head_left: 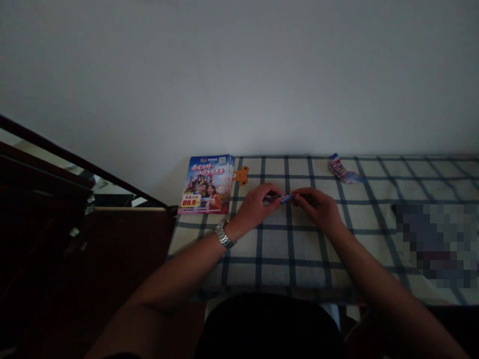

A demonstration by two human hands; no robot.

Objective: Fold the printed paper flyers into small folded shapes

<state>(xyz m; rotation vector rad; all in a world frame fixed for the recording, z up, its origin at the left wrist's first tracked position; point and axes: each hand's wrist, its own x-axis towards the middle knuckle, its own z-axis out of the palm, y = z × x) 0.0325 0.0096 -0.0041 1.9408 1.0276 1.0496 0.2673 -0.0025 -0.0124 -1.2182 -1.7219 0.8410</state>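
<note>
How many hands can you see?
2: the left hand, with a watch on its wrist, and the right hand, both pinching a small piece of paper.

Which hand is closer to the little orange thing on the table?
Left. The left hand is close to the orange thing, just below and right of it in the picture; the right hand is farther off to the right.

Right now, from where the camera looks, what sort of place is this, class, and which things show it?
Probably a room in a home or dormitory: a checked tablecloth covers the table, a plain wall stands behind it, and an orange bear-shaped item lies on the cloth.
</note>
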